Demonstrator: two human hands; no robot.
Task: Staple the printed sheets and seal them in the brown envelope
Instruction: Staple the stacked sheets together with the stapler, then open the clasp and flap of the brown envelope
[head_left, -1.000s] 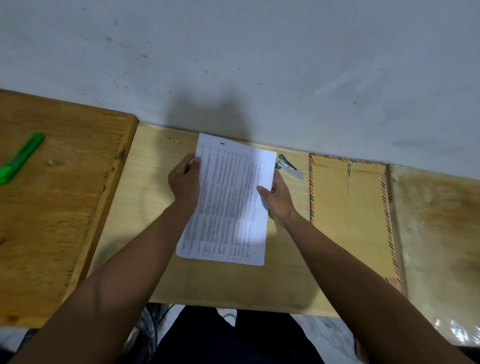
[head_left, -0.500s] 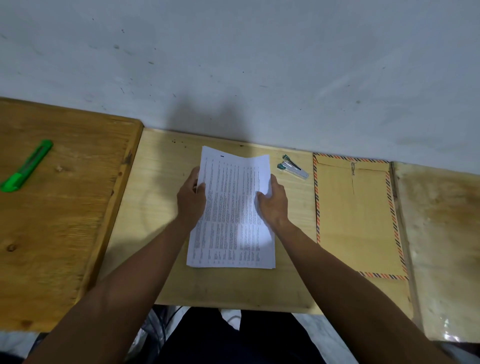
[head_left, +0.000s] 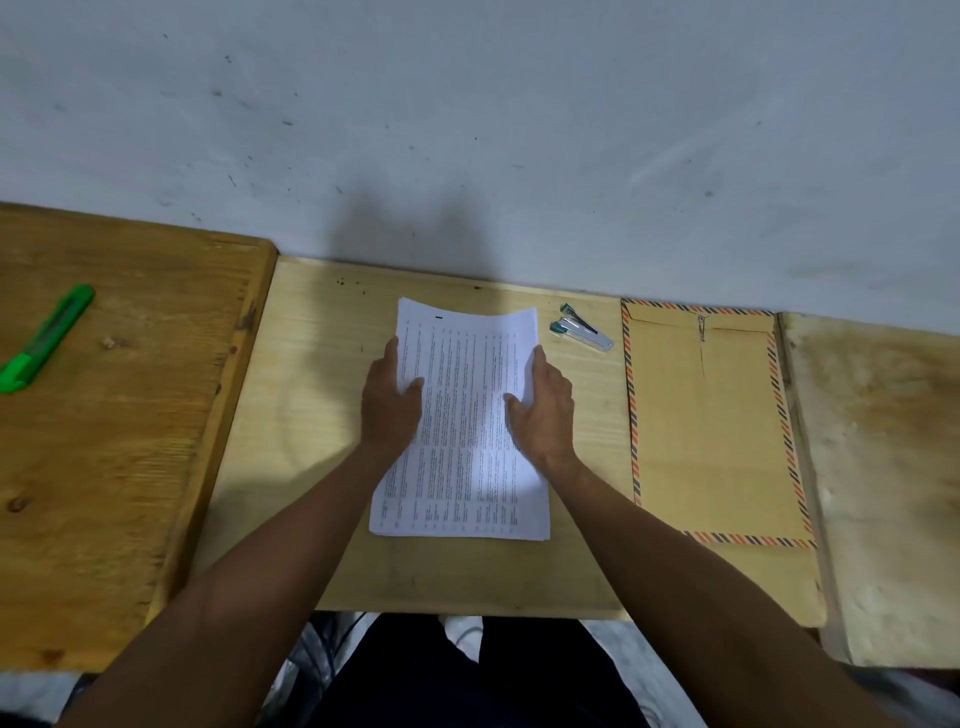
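A stack of white printed sheets (head_left: 465, 415) stands on its lower edge on the light wooden table (head_left: 322, 395), its top bowed. My left hand (head_left: 389, 402) grips the stack's left edge, thumb on the front. My right hand (head_left: 545, 408) grips the right edge the same way. A small silver and green stapler (head_left: 581, 328) lies just right of the sheets' top corner. The brown envelope (head_left: 711, 421), with a striped border and a string clasp, lies flat to the right of my right hand.
A darker wooden table (head_left: 114, 441) adjoins on the left with a green marker (head_left: 45, 339) on it. A pale worn surface (head_left: 883, 467) adjoins on the right. A white wall (head_left: 467, 130) runs along the tables' far edge. My legs show below the table's near edge.
The sheets have turned from slanted to square with me, and both hands have shifted up along their side edges. The top edge now bows.
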